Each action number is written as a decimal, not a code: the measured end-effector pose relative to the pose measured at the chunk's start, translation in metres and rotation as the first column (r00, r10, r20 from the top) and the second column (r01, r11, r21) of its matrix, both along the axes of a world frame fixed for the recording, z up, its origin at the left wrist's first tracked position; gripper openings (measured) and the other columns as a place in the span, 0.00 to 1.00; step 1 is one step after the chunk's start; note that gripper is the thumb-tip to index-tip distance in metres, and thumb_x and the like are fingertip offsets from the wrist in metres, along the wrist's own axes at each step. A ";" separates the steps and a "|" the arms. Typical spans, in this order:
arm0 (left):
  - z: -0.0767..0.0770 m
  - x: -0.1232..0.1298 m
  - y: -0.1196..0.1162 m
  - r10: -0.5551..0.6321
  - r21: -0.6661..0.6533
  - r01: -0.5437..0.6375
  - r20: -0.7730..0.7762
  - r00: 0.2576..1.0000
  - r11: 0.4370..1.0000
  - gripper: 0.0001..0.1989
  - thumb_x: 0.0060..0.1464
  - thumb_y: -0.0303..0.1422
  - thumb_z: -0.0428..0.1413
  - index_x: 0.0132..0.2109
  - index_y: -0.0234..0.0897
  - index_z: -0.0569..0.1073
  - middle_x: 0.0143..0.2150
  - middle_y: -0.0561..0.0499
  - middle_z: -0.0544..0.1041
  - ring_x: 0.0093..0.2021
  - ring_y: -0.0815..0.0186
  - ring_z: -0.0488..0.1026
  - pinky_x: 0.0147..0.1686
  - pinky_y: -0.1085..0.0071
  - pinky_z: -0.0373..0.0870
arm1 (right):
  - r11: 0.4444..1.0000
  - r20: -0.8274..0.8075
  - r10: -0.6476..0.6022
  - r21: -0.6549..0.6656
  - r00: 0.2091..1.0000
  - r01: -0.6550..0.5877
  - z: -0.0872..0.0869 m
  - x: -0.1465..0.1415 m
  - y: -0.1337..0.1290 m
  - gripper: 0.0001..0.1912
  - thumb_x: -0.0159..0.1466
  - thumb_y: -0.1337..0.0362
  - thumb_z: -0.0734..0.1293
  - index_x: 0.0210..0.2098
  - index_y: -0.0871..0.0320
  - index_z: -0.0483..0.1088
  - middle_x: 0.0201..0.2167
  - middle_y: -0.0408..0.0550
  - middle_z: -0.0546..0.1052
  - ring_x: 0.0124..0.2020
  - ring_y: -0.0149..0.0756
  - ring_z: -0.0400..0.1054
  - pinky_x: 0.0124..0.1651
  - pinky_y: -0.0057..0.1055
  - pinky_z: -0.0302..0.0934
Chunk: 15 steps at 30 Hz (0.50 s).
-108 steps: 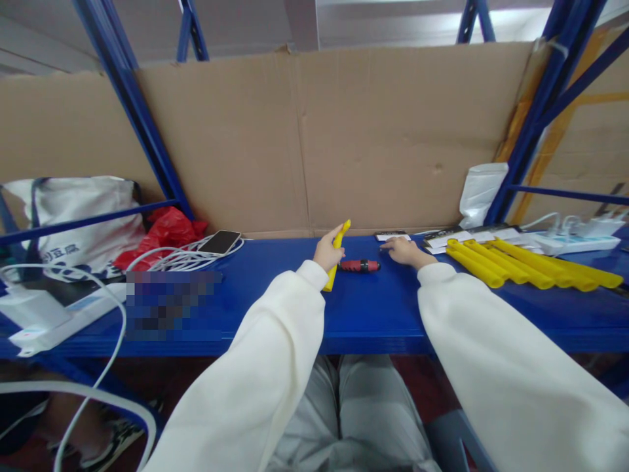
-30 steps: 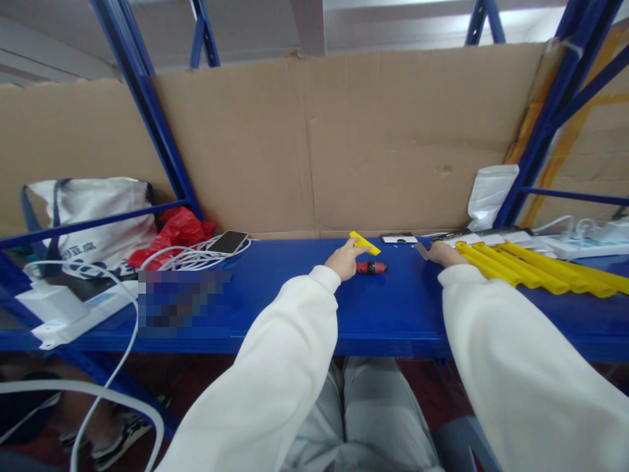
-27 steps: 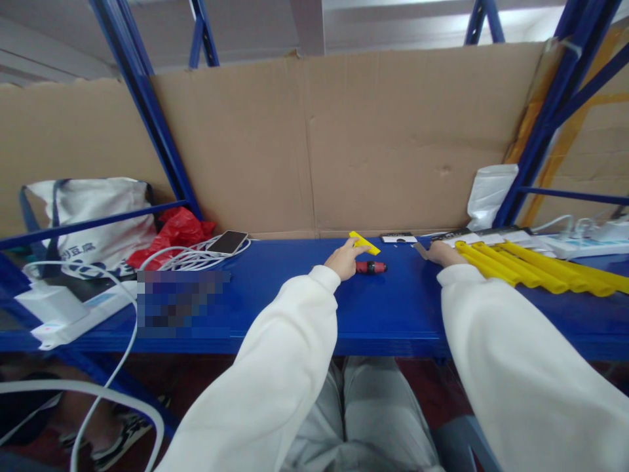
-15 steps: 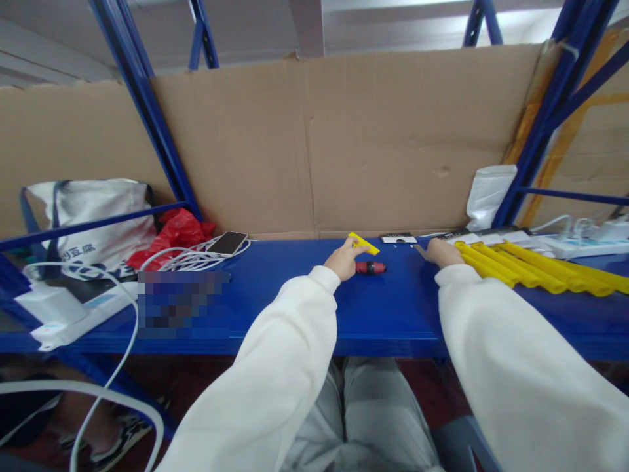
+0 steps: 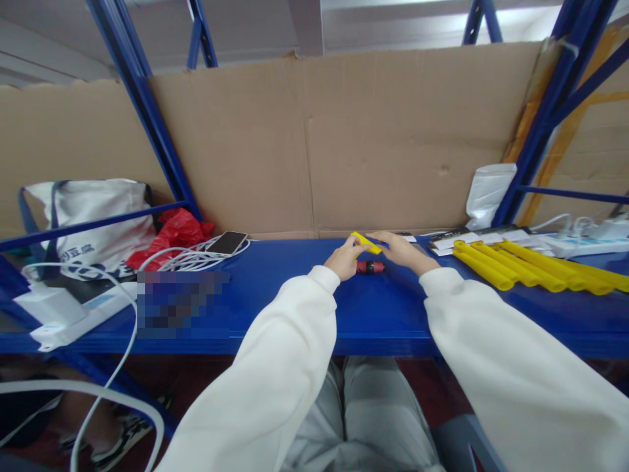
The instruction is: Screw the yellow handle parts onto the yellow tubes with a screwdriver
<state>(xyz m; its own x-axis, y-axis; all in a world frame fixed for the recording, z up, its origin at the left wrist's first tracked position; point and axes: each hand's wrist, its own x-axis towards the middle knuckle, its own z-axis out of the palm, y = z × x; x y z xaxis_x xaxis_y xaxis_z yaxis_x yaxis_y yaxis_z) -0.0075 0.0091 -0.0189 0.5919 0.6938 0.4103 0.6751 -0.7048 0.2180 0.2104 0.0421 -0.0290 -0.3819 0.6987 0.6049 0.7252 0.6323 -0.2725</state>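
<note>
The writing that can be read is on the white cloth bag [image 5: 105,213] at the left end of the tabletop [image 5: 383,314]. Its dark letters [image 5: 81,252] end in 豆腐, and the letter before those two is partly cut off. Bigger dark marks sit below, too covered up to read.

Both arms reach out straight over the front edge in white sleeves [image 5: 285,328], and the hands come close together near the back edge, a little right of the middle. The left hand [image 5: 343,260] has its palm down and pinches a small yellow piece [image 5: 367,243] between thumb and fingers. The piece slants down to the right. The right hand [image 5: 400,251] comes in from the other side, bent at the wrist, with its fingers over the far end of the piece. I cannot tell if those fingers squeeze it or only touch it.

A red and black tool [image 5: 371,267] lies flat just below the yellow piece, nearer the front edge. Toward the right end, yellow tubes [image 5: 521,267] lie side by side, with white papers [image 5: 445,242] by them along the back edge. Toward the left end, a phone [image 5: 227,243] rests on white cords [image 5: 179,260], next to a red plastic bag [image 5: 174,229].
</note>
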 end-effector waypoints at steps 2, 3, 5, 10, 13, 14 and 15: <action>-0.001 0.000 0.002 -0.021 0.013 0.021 0.014 1.000 1.000 0.31 0.56 0.17 0.51 0.63 0.44 0.75 0.62 0.46 0.69 0.59 0.58 0.76 0.63 0.59 0.71 | 0.999 0.016 0.033 0.005 0.999 -0.033 0.002 -0.001 -0.002 0.23 0.65 0.71 0.64 0.57 0.54 0.78 0.59 0.53 0.78 0.61 0.45 0.73 0.66 0.48 0.64; -0.002 0.000 0.004 -0.034 0.020 0.034 0.022 0.999 0.999 0.31 0.56 0.17 0.51 0.63 0.45 0.75 0.61 0.46 0.69 0.60 0.58 0.75 0.63 0.59 0.70 | 0.999 0.022 0.034 0.008 0.999 -0.034 0.004 -0.001 -0.003 0.22 0.65 0.72 0.65 0.56 0.54 0.79 0.58 0.52 0.79 0.61 0.45 0.73 0.67 0.48 0.63; -0.004 0.000 0.006 -0.056 0.031 0.055 0.041 0.998 0.998 0.32 0.55 0.17 0.52 0.64 0.45 0.74 0.61 0.47 0.70 0.61 0.59 0.75 0.64 0.59 0.69 | 1.000 0.031 0.019 0.013 0.999 -0.020 0.006 -0.001 -0.006 0.22 0.65 0.72 0.65 0.55 0.52 0.80 0.58 0.51 0.79 0.62 0.46 0.72 0.68 0.48 0.63; -0.005 0.000 0.010 -0.080 0.037 0.077 0.095 0.992 0.996 0.34 0.53 0.16 0.52 0.65 0.41 0.72 0.63 0.45 0.71 0.63 0.58 0.73 0.67 0.60 0.67 | 1.000 0.061 -0.007 0.026 0.998 0.006 0.010 -0.001 -0.010 0.25 0.64 0.74 0.64 0.56 0.50 0.79 0.58 0.47 0.79 0.62 0.44 0.72 0.68 0.44 0.62; -0.005 0.000 0.011 -0.092 0.044 0.087 0.120 0.988 0.995 0.34 0.52 0.16 0.53 0.66 0.38 0.72 0.63 0.44 0.73 0.66 0.58 0.71 0.69 0.61 0.65 | 1.000 0.087 -0.014 0.021 0.996 0.012 0.011 -0.002 -0.012 0.29 0.62 0.77 0.62 0.55 0.49 0.80 0.58 0.44 0.79 0.62 0.42 0.72 0.69 0.43 0.62; -0.005 0.000 0.011 -0.091 0.043 0.086 0.124 0.988 0.995 0.34 0.52 0.16 0.53 0.65 0.38 0.72 0.64 0.44 0.73 0.66 0.58 0.70 0.69 0.61 0.64 | 1.000 0.093 -0.016 0.017 0.996 0.015 0.012 -0.002 -0.013 0.30 0.61 0.78 0.61 0.54 0.49 0.80 0.58 0.44 0.79 0.62 0.42 0.72 0.69 0.42 0.62; -0.005 0.000 0.012 -0.088 0.039 0.083 0.126 0.988 0.996 0.34 0.52 0.16 0.53 0.65 0.37 0.72 0.64 0.44 0.74 0.67 0.58 0.70 0.70 0.60 0.63 | 1.000 0.095 -0.019 0.014 0.995 0.017 0.012 -0.002 -0.013 0.30 0.60 0.79 0.61 0.54 0.49 0.81 0.58 0.44 0.79 0.62 0.42 0.72 0.69 0.42 0.62</action>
<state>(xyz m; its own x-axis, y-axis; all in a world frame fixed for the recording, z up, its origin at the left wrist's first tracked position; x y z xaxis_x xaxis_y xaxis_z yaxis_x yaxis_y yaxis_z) -0.0072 0.0209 -0.0240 0.5896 0.6273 0.5088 0.5802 -0.7672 0.2735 0.2087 0.0288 -0.0169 -0.4258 0.6985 0.5752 0.7588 0.6219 -0.1935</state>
